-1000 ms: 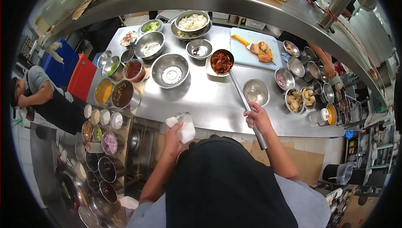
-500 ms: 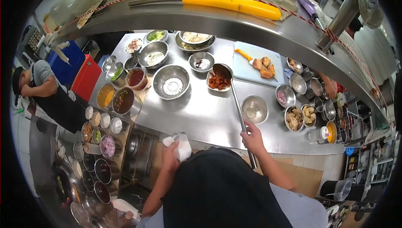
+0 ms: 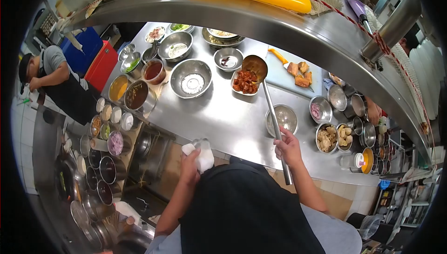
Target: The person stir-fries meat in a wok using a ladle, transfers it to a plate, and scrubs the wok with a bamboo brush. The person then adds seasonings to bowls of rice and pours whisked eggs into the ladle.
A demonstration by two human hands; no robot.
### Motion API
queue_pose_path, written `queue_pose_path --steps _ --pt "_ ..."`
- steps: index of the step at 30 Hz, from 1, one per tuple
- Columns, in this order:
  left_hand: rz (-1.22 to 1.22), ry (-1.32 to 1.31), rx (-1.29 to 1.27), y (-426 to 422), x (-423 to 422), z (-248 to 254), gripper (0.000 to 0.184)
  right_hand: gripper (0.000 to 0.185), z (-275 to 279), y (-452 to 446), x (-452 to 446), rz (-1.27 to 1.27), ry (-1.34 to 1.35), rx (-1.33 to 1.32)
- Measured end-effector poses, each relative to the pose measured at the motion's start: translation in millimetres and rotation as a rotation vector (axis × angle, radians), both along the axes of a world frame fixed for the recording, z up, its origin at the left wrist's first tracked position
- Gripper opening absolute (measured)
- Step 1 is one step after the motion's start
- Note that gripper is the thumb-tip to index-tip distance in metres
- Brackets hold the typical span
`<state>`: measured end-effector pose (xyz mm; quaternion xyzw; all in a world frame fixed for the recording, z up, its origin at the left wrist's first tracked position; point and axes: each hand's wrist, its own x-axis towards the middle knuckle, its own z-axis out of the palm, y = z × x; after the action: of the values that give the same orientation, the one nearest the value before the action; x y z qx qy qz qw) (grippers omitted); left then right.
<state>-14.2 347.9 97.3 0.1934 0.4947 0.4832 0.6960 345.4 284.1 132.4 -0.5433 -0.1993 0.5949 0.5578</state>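
My right hand grips the long steel handle of a ladle. The ladle's bowl is over the far right edge of a small white dish, which holds glossy red-brown chunks of food. Near the counter's front edge, my left hand is closed around a folded white cloth. Under the ladle's handle sits a steel bowl with a wet-looking inside. To the dish's left stand a perforated steel bowl and a small bowl with dark liquid residue.
A blue cutting board holds a yellow-handled knife and browned meat pieces. Sauce pots stand left, ingredient bowls right. A steel shelf crosses overhead. A co-worker stands at far left; another person's hand shows at right.
The ladle's bowl has risen slightly from the dish and turned, showing more of its brownish inside. My right hand has moved a little up and right. My left hand still grips the cloth.
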Motion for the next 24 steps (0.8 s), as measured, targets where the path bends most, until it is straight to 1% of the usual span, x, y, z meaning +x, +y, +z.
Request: queue_pose_path --steps 1,3,5,7,9,11,13,15,17,18,19,21,22,23,24 --pt "0.009 0.001 -0.005 -2 4 -1 0.046 0.07 -1 -2 -2 0.009 0.001 -0.005" --pt "0.016 -0.05 0.006 -9 11 -6 0.044 0.069 -4 -7 -1 0.05 -0.141 0.054" --pt "0.038 -0.04 -0.015 -16 19 -10 0.043 0.069 0 -7 8 0.076 -0.106 0.037" --pt "0.059 -0.029 -0.032 -23 24 -18 0.042 0.069 0 -9 13 0.141 -0.273 -0.006" --pt "0.085 -0.011 -0.039 -35 28 -27 0.041 0.068 -8 -11 20 0.165 -0.286 -0.02" --pt "0.121 0.009 -0.074 -48 31 -32 0.041 0.067 -15 -10 31 0.221 -0.545 0.007" --pt "0.156 0.029 -0.109 -63 31 -35 0.041 0.067 -17 -9 38 0.237 -0.562 0.02" --pt "0.194 -0.016 -0.117 -74 26 -37 0.041 0.067 -22 -4 41 0.25 -0.582 0.048" --pt "0.217 -0.024 -0.113 -87 16 -43 0.042 0.068 -31 -5 40 0.229 -0.694 0.113" --pt "0.228 -0.031 -0.103 -90 12 -45 0.043 0.071 -18 -3 36 0.231 -0.539 0.058" --pt "0.239 -0.034 -0.101 -94 8 -47 0.043 0.071 -15 -2 32 0.243 -0.541 0.063" --pt "0.295 -0.001 -0.11 -102 -1 -45 0.037 0.072 -12 -7 21 0.2 -0.017 0.106" --pt "0.31 -0.002 -0.107 -105 -5 -40 0.037 0.074 -14 -8 15 0.187 0.184 0.106" --pt "0.341 0.001 -0.111 -109 -7 -35 0.036 0.074 -12 -7 8 0.208 0.185 0.115" --pt "0.376 0.004 -0.111 -109 -11 -28 0.035 0.074 -7 -5 1 0.29 0.361 0.107"
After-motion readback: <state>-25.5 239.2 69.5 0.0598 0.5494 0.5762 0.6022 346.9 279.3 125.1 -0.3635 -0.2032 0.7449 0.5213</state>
